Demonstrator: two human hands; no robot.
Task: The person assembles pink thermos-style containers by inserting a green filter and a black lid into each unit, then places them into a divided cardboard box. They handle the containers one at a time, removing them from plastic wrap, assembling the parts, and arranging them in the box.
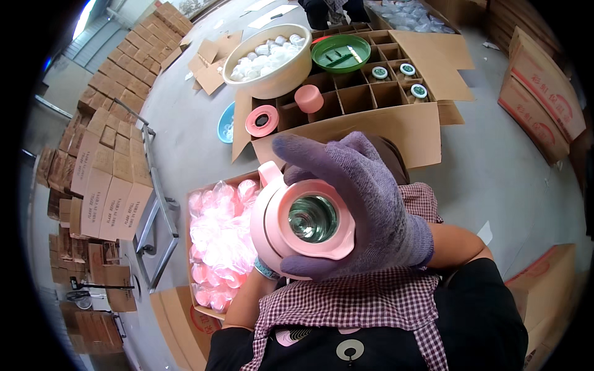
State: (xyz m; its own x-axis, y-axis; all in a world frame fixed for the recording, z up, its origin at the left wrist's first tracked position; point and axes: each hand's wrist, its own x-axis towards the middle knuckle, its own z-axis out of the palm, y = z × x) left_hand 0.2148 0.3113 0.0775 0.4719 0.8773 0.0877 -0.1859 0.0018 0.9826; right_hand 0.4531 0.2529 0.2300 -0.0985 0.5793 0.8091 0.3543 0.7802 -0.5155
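A pink vacuum jug (pixel 272 232) is held up close, its open mouth toward me and a shiny glass liner (pixel 312 218) inside. My right hand (pixel 377 207), in a purple-grey knit glove, curls round its upper part, fingers over the far side and thumb along the near side. The jug's handle (pixel 270 173) sticks out at the upper left. My left forearm (pixel 244 302) reaches up behind the jug; the jug hides the fingers of that hand. Beyond it, a pink ring-shaped part (pixel 262 120) and a pink cup (pixel 309 99) rest on a divided carton (pixel 365 123).
On the carton stand a cream basin (pixel 272 86) of white pieces and a green tray (pixel 341 54). Several white-and-green tops show in its cells. At left are a box of bagged pink parts (pixel 219 238), a blue bowl (pixel 226 123) and a metal trolley (pixel 164 247). A person (pixel 334 12) is at the far side.
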